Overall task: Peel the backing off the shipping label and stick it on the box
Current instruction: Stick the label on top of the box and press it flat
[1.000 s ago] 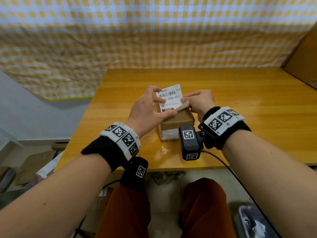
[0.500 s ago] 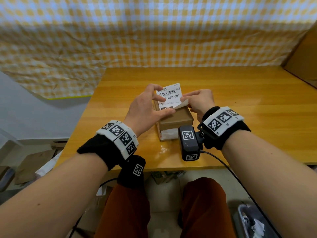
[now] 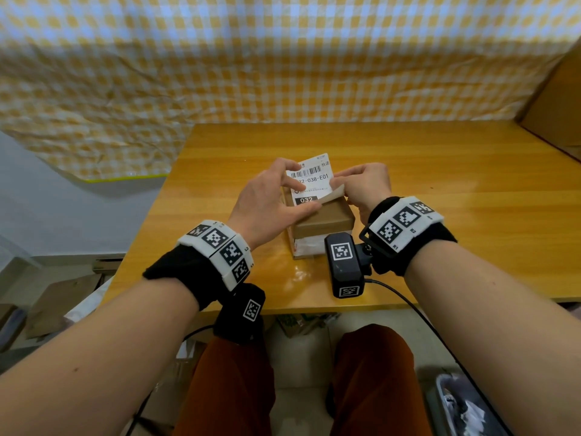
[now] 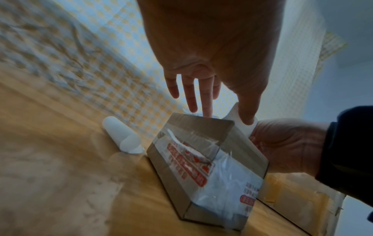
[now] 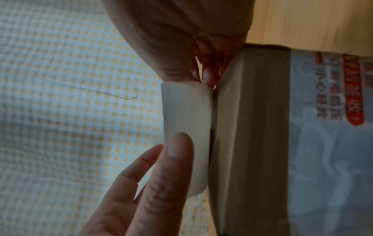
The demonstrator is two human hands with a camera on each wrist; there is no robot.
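The left hand [image 3: 267,199] pinched the label [image 3: 309,180] above the box [image 3: 323,220] on the counter [image 3: 440,190], so the right hand [image 3: 361,184] could pinch its backing [image 3: 331,196] away

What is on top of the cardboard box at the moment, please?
The shipping label stands over the cardboard box, held by the left hand and right hand. Whether it touches the top is hidden.

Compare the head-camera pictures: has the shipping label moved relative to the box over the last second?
No clear move. The shipping label sits in the same place over the far end of the box, its lower corner curled up, as before.
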